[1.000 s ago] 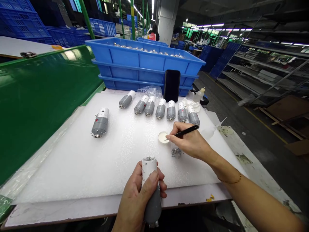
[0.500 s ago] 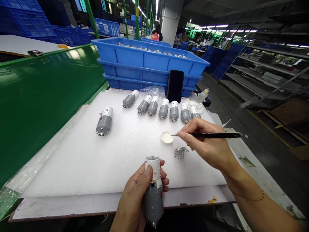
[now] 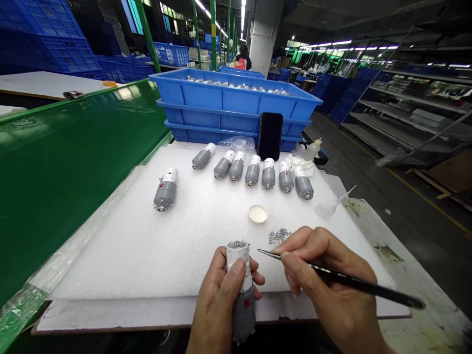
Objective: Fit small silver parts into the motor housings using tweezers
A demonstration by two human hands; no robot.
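My left hand [image 3: 224, 295] is wrapped round a grey-and-white spacecraft model [image 3: 244, 307], its white end up and its thumb side toward me. A small red patch shows on the grey body. In my right hand [image 3: 332, 280] I pinch black tweezers [image 3: 354, 282], their tips pointing left, a short way right of the model's white end and apart from it. Whether the tips hold a tiny part I cannot tell. Just beyond the tweezers lies a pile of small silvery parts [image 3: 279, 237]. A shallow round dish of whitish material [image 3: 257, 214] sits behind that pile.
Several similar models [image 3: 252, 170] stand in a row at the back of the white foam sheet [image 3: 121, 246], with another model [image 3: 165, 191] at left. Stacked blue bins [image 3: 221, 105] rise behind, a phone [image 3: 270, 136] leaning on them. A squeeze bottle [image 3: 312, 149] is at back right.
My right hand has drawn the tweezers from the dish toward me, near the held model. The model has turned slightly in my left hand, bringing its red patch into fuller view.
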